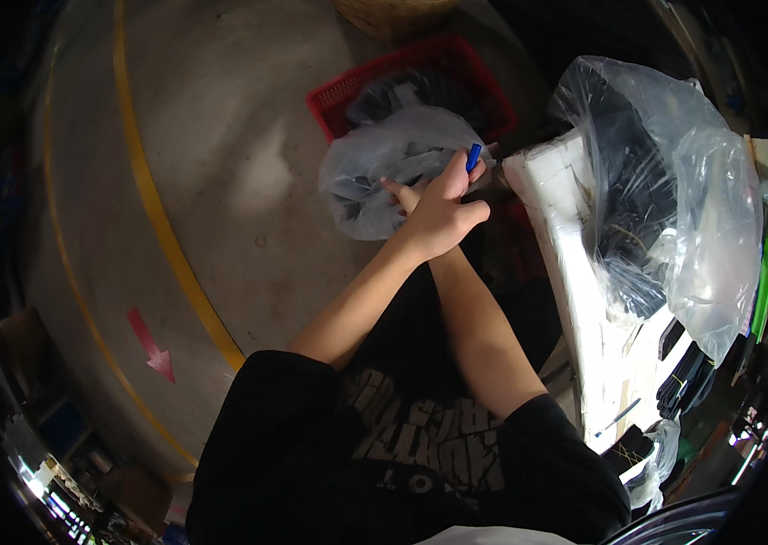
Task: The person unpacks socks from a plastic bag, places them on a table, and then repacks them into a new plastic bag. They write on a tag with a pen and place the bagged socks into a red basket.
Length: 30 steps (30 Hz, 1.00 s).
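Observation:
My left hand (443,213) crosses above my right forearm, its fingers closed around a blue pen-shaped tool (474,157) whose upper end sticks out; its exact kind is unclear. Below it, my right hand (406,197) reaches over a clear plastic bag (344,173). One finger or thumb of that hand points left against the bag, while the other fingers are mostly covered by my left hand. Dark and grey pieces show through the bag's film. The bag sits at the near side of a red plastic basket (354,78), which holds another bag with black contents.
On my right stands a white, block-like surface (555,177) bearing a large clear bag (711,218) of black items. Beyond the basket is a round wicker container (393,14). Yellow lines (149,186) and a red arrow (151,347) mark the floor at left.

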### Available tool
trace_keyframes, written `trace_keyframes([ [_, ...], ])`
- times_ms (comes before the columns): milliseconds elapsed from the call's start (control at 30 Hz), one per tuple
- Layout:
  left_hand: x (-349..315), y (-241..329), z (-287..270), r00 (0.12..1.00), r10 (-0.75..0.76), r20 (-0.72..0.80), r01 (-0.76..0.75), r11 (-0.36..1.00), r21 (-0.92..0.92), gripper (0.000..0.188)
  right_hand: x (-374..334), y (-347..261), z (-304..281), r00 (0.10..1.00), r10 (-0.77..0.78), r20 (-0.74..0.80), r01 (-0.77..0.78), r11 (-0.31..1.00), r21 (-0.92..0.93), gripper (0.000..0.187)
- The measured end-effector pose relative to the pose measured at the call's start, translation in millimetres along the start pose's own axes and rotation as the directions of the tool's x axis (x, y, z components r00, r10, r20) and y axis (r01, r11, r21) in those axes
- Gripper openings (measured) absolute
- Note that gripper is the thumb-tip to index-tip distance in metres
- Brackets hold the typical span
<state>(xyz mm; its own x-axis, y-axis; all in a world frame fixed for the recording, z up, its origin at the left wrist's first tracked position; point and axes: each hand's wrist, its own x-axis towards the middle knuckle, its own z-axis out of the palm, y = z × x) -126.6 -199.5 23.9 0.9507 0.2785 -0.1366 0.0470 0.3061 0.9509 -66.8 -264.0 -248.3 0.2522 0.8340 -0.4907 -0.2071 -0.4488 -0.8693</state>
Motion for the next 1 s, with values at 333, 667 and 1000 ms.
trace_keyframes([
  [333, -42, -27, -43, 0.79, 0.526, -0.317, 0.021, 0.492, 0.87, 0.044, -57, -61, 71, 0.957, -0.289, 0.002, 0.206, 0.687, 0.697, 0.023],
  [667, -119, -75, -120, 0.599, -0.253, -0.759, 0.069, 0.961, -0.267, 0.018, -76, -132, 65, 0.916, -0.284, 0.282, 0.269, 0.959, 0.094, 0.028],
  [1000, -107, -169, -137, 0.437, -0.389, -0.811, 0.741, 0.667, 0.079, 0.086, -9, -151, 9, 0.948, -0.212, -0.239, 0.17, 0.968, -0.186, 0.051],
])
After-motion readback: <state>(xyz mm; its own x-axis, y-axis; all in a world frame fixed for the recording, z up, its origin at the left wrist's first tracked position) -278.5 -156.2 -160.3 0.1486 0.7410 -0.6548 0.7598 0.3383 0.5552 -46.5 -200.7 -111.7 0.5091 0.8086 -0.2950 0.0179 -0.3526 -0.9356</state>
